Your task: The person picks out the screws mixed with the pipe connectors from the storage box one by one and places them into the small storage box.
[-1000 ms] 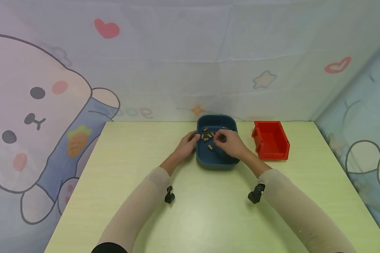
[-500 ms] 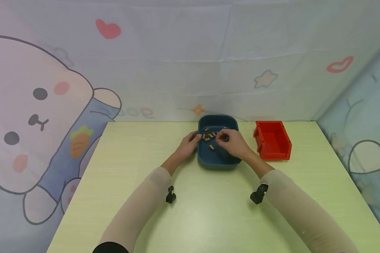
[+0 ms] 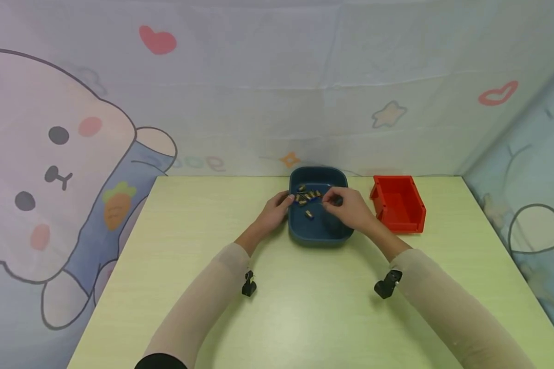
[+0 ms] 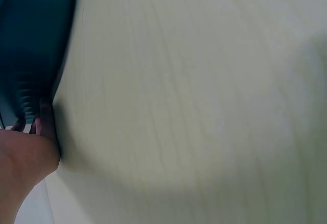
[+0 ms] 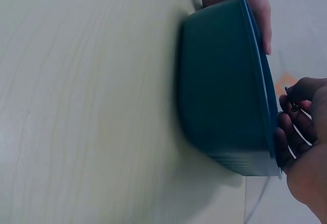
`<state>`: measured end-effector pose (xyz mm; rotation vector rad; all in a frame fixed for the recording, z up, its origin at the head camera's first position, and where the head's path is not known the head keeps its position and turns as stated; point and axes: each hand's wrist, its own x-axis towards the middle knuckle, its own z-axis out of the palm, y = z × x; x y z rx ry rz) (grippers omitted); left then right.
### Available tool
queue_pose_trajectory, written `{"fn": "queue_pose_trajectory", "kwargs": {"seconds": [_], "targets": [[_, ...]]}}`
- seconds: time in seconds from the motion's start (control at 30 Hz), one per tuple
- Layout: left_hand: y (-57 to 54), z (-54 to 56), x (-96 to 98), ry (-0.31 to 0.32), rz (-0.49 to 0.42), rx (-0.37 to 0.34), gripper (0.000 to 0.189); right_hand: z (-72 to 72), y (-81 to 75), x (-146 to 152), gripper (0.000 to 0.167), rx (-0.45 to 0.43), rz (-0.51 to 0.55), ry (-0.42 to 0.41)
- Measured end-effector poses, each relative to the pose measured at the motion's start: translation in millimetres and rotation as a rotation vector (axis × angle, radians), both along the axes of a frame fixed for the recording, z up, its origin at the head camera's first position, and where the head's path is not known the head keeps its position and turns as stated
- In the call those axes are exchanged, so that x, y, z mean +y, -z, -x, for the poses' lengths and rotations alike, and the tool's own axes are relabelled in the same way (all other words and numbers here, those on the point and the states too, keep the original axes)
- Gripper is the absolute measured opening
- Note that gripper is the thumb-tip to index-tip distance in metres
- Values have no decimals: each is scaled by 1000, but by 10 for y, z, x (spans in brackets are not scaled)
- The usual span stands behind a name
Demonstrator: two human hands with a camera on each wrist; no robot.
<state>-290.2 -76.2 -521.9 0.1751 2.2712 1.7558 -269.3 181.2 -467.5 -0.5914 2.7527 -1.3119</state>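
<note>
Pieces of brass-coloured metal (image 3: 309, 195) lie in a loose heap toward the left side of the blue bin (image 3: 325, 225), and we see one lone piece (image 3: 309, 214) a little nearer on the bin's floor, apart from the rest. The bin stands upright at the far middle of the table (image 3: 281, 312), between the two hands. On its left we find the left hand (image 3: 272, 212) gripping the wall, thumb over the rim and fingers against the outer side. Over the bin's right side we see the right hand (image 3: 350, 209), its thumb and forefinger nearly closed in a pinch; the right wrist view shows us a small metal piece (image 5: 294, 104) between them, too dark for us to tell its full shape. The other fingers of that hand bend loosely near the rim. To the right of the bin, well apart from it, we see a red bin (image 3: 399, 205). Both forearms wear pale sleeves (image 3: 198, 302), each with a small black device (image 3: 388, 284) near the wrist. Behind the table we see a printed backdrop (image 3: 268, 102), with a cartoon bear (image 3: 94, 154) on its left and hearts and a star as well.
</note>
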Motion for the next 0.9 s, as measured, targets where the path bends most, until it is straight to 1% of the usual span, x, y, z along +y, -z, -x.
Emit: {"fn": "queue_pose_trajectory", "kwargs": {"seconds": [0.23, 0.53, 0.6, 0.73, 0.9], "targets": [[6, 2, -12, 4, -16, -1, 60, 3, -59, 126, 5, 24, -25, 24], [17, -15, 0, 2, -26, -9, 61, -6, -99, 265, 8, 3, -1, 32], [19, -16, -1, 9, -40, -15, 61, -4, -117, 292, 8, 0, 7, 42], [15, -16, -9, 4, -50, -14, 62, 13, -142, 352, 8, -9, 18, 68], [15, -14, -4, -8, -32, -2, 63, 32, -137, 444, 8, -13, 8, 109]]}}
